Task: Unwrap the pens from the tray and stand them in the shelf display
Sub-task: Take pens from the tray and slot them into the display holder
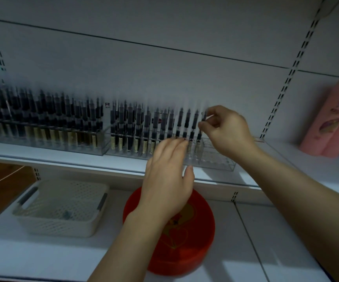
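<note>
Nearest us sat a red round tin [187, 251] on the lower shelf, beside the white tray [62, 208], which looked almost empty. We were standing a pen [202, 127] in the clear shelf display [215, 159]: our right hand [227, 131] pinched it between thumb and fingertips, its long axis upright, lower end at a slot just right of the filled rows. Our left hand [168, 180] reached flat-fingered to the neighbouring pens, gripping nothing. Next, we judged, the pen needed lowering straight down, then releasing.

Red tub [187, 253], white perforated basket [62, 218]
</note>
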`<control>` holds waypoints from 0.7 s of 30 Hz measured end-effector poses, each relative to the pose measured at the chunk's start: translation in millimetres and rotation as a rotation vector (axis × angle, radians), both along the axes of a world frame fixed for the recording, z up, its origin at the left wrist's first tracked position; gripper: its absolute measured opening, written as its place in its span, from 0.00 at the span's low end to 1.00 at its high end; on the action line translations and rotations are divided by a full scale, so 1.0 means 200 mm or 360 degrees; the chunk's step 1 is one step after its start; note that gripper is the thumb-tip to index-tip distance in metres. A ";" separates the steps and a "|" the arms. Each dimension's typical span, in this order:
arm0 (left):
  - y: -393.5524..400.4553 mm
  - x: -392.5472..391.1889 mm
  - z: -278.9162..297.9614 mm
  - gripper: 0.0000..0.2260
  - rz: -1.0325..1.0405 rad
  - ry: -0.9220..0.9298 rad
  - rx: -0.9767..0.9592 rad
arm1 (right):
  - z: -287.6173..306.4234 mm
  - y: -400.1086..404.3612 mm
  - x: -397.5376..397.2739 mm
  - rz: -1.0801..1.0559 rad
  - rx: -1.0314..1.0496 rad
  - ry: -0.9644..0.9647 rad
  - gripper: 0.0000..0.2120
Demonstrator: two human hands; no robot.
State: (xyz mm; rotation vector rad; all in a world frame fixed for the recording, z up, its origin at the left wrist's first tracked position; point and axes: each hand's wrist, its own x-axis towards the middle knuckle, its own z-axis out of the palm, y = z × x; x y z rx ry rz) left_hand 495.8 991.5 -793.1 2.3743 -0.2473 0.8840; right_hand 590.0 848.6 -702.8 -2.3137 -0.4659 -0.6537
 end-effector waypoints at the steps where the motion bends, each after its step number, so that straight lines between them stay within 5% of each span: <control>1: 0.00 0.00 0.00 0.24 -0.0004 0.0001 -0.0010 | -0.01 0.00 0.00 0.0001 -0.0003 -0.0002 0.12; 12: 0.00 -0.02 0.00 0.25 -0.0043 0.0004 -0.0002 | -0.07 -0.01 -0.01 0.0053 0.0075 0.0029 0.09; 21: 0.03 -0.07 0.01 0.22 -0.0131 -0.0052 -0.0246 | -0.03 0.00 -0.05 -0.0038 -0.0005 0.0114 0.16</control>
